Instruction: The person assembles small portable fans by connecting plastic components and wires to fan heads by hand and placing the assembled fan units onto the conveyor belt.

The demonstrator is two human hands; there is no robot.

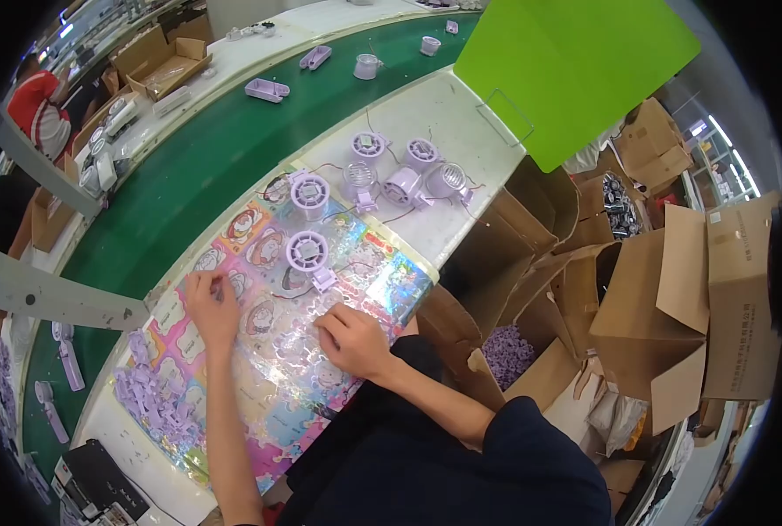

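Observation:
Over a shiny mat of colourful cartoon pictures (264, 381), both my hands are curled. My left hand (213, 309) is closed at the mat's far-left edge; whatever its fingertips hold, if anything, is too small to make out. My right hand (354, 342) is also closed, near the mat's right side, its grip hidden by the bent fingers. Just beyond it lies a round lilac plastic housing with a spoked face (307, 252), apart from both hands. A similar lilac housing (310, 193) stands farther back. A heap of small lilac plastic parts (156, 394) lies left of my left forearm.
Several wired lilac housings (403, 186) sit on the white tabletop (478, 145). Beyond runs a green conveyor belt (189, 149) carrying lilac parts. A grey metal bar (57, 285) juts in at left. Open cardboard boxes (645, 324) crowd the right, below a green panel (575, 70). A person (40, 105) is at far left.

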